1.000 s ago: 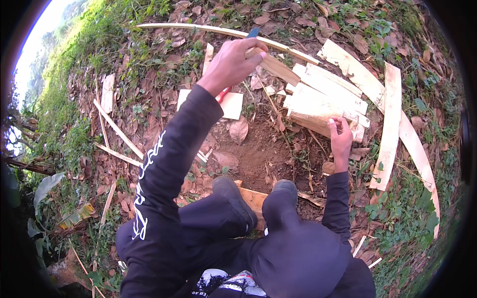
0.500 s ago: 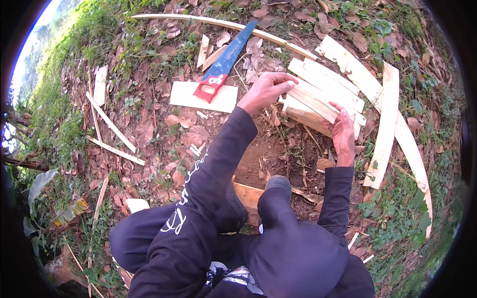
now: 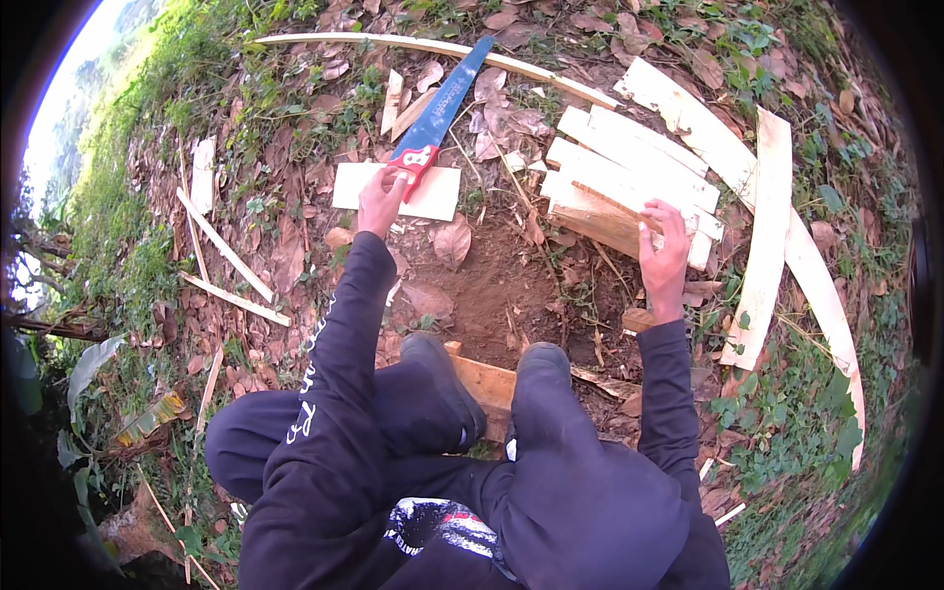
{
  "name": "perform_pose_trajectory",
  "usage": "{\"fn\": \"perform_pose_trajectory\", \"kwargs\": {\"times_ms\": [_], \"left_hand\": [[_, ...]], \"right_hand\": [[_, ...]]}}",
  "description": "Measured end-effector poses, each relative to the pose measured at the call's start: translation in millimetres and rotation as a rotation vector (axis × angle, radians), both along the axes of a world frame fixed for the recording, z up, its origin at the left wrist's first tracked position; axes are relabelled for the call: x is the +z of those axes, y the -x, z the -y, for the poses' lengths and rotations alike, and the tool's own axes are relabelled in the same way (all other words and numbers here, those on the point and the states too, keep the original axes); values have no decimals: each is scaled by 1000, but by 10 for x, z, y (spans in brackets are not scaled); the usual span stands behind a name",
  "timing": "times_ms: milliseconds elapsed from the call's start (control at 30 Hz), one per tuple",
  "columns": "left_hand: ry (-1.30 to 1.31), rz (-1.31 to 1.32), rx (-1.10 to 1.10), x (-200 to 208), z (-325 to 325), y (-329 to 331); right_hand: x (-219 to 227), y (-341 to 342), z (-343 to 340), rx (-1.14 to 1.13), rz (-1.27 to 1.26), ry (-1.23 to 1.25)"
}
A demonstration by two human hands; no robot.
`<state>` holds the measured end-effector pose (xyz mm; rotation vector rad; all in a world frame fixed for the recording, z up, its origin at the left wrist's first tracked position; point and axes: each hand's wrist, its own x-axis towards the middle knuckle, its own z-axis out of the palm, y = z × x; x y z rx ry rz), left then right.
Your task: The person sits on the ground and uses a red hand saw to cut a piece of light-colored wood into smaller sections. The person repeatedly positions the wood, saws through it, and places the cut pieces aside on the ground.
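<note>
A handsaw with a blue blade and red handle lies across a short pale board. My left hand has its fingers curled at the saw's handle; the palm side is hidden. At the right, several pale sawn boards are piled on a thicker wooden block. A narrow board lies on top of that pile. My right hand is by the near right end of this pile, thumb and fingers apart and bent, fingertips close to the narrow board's end.
Long boards curve along the right side, and a long thin strip lies beyond the saw. Thin wooden sticks are scattered at the left. Between my shoes is a wooden piece. Dry leaves and plants cover the ground.
My left hand has let go of the narrow board and moved left to the saw's handle. The narrow board, held up before, now lies on the pile beside my right hand.
</note>
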<state>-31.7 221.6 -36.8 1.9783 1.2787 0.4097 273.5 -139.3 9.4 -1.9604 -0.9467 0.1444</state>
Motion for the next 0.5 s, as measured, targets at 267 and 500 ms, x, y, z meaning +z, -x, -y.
{"fn": "perform_pose_trajectory", "kwargs": {"times_ms": [267,500], "left_hand": [[-542,-263,-305,-465,83,42],[-432,-639,-262,-542,6,-170]], "right_hand": [[-109,112,-68,-8,252,260],[-98,83,-390,122,145,400]]}}
